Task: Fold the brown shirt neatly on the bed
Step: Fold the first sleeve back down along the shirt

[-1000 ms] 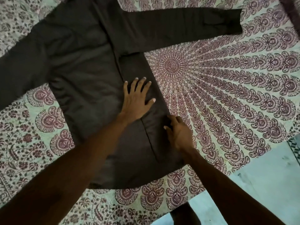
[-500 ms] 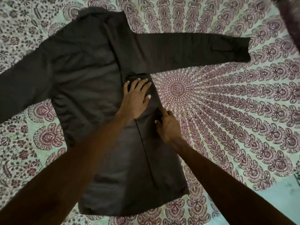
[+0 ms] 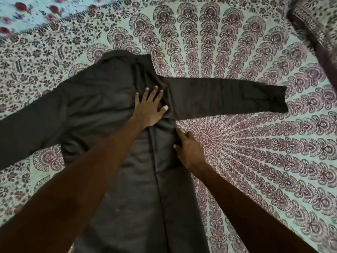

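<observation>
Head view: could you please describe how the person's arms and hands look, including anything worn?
The left arm and right arm are bare as far as the frame shows: no sleeves, gloves, watch or bracelet. The left hand and right hand carry no visible rings.

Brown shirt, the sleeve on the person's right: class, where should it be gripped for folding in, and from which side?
Pinch the cuff from the person's right. The sleeve lies flat and straight, its free end farthest from the brown shirt body, so lifting there should swing it over while the left hand presses near the armhole.
</observation>
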